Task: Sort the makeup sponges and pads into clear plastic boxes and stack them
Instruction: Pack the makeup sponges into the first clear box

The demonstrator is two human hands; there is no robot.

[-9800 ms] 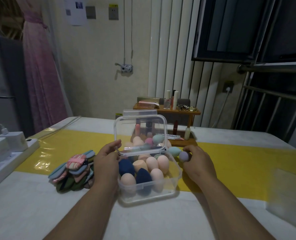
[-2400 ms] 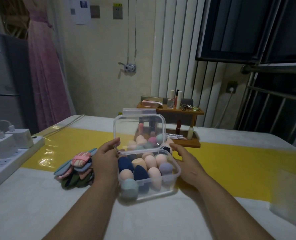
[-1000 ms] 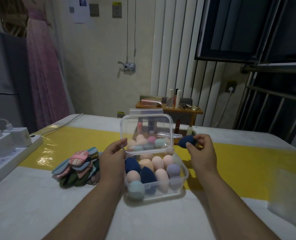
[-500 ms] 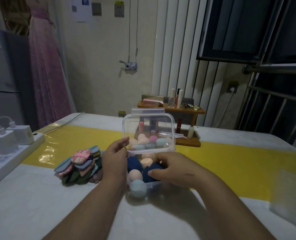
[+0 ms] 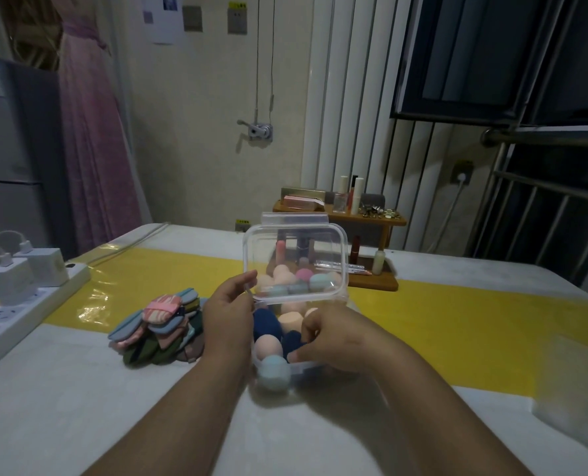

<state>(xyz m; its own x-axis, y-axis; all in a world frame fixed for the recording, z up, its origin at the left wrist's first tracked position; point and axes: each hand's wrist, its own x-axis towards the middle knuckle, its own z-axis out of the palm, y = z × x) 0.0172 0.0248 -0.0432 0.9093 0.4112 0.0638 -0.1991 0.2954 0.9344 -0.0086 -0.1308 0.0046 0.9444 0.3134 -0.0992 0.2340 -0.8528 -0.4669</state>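
A clear plastic box (image 5: 304, 365) stands on the table with its hinged lid (image 5: 296, 242) raised upright. Egg-shaped sponges fill it, among them a peach one (image 5: 267, 345), a light blue one (image 5: 273, 371) at the front corner and a navy one (image 5: 266, 322). My left hand (image 5: 229, 317) pinches the lid's lower left corner. My right hand (image 5: 340, 338) reaches over the box, its fingers curled round a dark blue sponge (image 5: 294, 338) inside it. A pile of flat coloured pads (image 5: 162, 331) lies to the left of the box.
A white power strip (image 5: 21, 304) with chargers lies along the left table edge. A wooden rack (image 5: 364, 221) with cosmetics stands behind the box. A yellow runner (image 5: 457, 324) crosses the table. A blurred clear box (image 5: 574, 400) sits at the right edge.
My right hand picked a dark blue sponge up from beside the box and brought it down into the box. My left hand kept its hold on the lid.
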